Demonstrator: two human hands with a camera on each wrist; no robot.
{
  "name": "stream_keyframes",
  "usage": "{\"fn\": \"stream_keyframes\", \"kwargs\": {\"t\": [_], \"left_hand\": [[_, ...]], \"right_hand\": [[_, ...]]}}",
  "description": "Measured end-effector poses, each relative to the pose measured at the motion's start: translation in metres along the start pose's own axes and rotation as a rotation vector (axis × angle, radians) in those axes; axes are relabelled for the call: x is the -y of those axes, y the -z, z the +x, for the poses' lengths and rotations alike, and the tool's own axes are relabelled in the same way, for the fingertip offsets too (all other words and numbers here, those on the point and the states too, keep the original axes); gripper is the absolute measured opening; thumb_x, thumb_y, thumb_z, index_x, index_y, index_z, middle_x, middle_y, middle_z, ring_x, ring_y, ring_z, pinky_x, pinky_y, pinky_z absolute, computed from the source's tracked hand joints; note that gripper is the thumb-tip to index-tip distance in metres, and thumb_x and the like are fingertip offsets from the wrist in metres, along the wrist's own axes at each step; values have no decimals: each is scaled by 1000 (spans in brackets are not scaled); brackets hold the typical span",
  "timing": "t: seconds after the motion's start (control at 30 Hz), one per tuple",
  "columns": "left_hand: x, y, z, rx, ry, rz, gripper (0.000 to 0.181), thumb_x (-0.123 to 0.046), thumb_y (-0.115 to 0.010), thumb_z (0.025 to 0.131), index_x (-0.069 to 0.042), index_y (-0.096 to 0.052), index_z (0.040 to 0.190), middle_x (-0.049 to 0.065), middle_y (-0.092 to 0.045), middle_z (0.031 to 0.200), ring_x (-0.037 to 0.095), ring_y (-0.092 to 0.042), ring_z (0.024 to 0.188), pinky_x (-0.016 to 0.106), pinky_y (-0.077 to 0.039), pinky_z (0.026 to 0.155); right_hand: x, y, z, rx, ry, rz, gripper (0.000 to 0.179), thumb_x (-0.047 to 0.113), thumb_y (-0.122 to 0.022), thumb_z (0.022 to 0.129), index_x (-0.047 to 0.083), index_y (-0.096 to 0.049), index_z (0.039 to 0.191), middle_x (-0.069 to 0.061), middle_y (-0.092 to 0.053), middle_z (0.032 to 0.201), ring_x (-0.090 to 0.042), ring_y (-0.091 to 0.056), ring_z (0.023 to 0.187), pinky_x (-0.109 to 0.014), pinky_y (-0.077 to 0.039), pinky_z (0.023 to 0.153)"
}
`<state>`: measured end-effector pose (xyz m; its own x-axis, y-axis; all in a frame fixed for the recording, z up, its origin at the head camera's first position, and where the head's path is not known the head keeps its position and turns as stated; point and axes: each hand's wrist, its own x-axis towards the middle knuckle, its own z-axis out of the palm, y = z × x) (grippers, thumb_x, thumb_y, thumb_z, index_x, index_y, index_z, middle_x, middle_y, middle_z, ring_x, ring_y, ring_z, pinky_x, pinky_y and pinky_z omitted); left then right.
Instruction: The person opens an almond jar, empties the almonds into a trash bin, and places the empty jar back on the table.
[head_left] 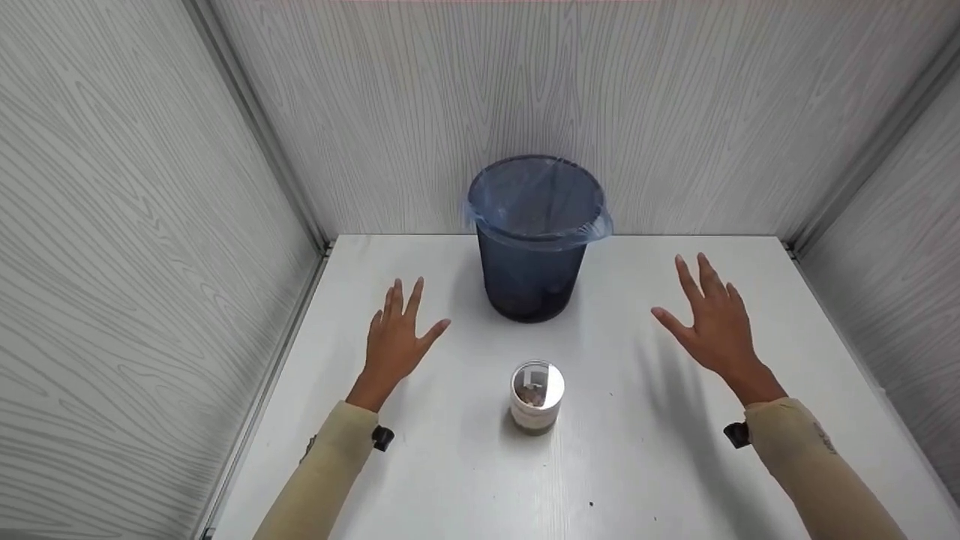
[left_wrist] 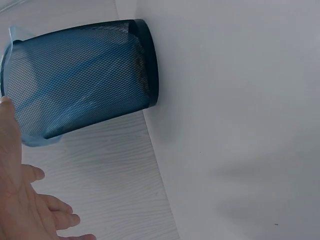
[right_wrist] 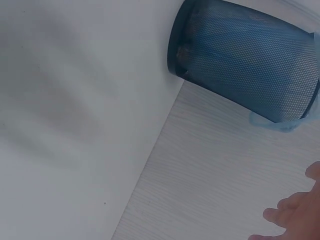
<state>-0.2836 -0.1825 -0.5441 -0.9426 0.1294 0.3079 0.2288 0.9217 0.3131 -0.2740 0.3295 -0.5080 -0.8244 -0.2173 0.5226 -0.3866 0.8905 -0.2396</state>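
Blue-lined mesh bin [head_left: 530,277] and small container [head_left: 534,416] placed on white table [head_left: 450,472].
Left hand [head_left: 391,343] and right hand [head_left: 718,328] held well apart, spread; container set in front of bin.

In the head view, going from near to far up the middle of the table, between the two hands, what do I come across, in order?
Small round container with a shiny top → dark bin → wood-grained back wall.
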Motion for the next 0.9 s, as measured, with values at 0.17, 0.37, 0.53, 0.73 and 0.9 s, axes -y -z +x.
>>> {"fn": "stream_keyframes", "kwargs": {"t": [0.17, 0.37, 0.53, 0.73, 0.9], "left_hand": [[-4, -6, -5, -9, -1, -8, 91, -73, -47, 94, -21, -19, 164, 25, -22, 164, 41, -25, 150, 63, -36, 109], [-10, -11, -14, -27, -21, -47, 90, -72, -47, 94, -18, -25, 163, 25, -25, 163, 41, -28, 149, 61, -39, 107], [-14, -19, -18, -53, -13, -77, 87, -68, -53, 95, -18, -28, 162, 23, -29, 162, 37, -32, 148, 59, -43, 103], [-19, -26, -26, -40, -1, -95, 86, -68, -53, 95, -19, -30, 161, 22, -31, 162, 36, -36, 146, 56, -47, 98], [-21, -30, -33, -11, 3, -123, 86, -72, -47, 94, -21, -29, 161, 21, -30, 162, 37, -39, 144, 55, -49, 96]], "right_hand": [[4, -1, -4, -3, 12, 10, 87, 50, -68, 92, 20, -26, 162, -25, -26, 163, -50, -35, 142, -73, -26, 108], [8, -1, -11, -4, 21, 18, 88, 48, -69, 92, 17, -26, 162, -26, -28, 161, -51, -37, 140, -72, -28, 106], [12, -3, -14, -8, 13, 49, 92, 48, -69, 92, 11, -22, 162, -24, -27, 162, -50, -37, 140, -71, -28, 107], [15, -7, -19, -2, 0, 79, 98, 45, -69, 92, 10, -12, 164, -18, -23, 166, -46, -35, 143, -66, -28, 109], [18, -12, -22, -3, -1, 95, 97, 44, -69, 93, 10, -13, 163, -17, -23, 166, -45, -34, 144, -65, -29, 109]]}}
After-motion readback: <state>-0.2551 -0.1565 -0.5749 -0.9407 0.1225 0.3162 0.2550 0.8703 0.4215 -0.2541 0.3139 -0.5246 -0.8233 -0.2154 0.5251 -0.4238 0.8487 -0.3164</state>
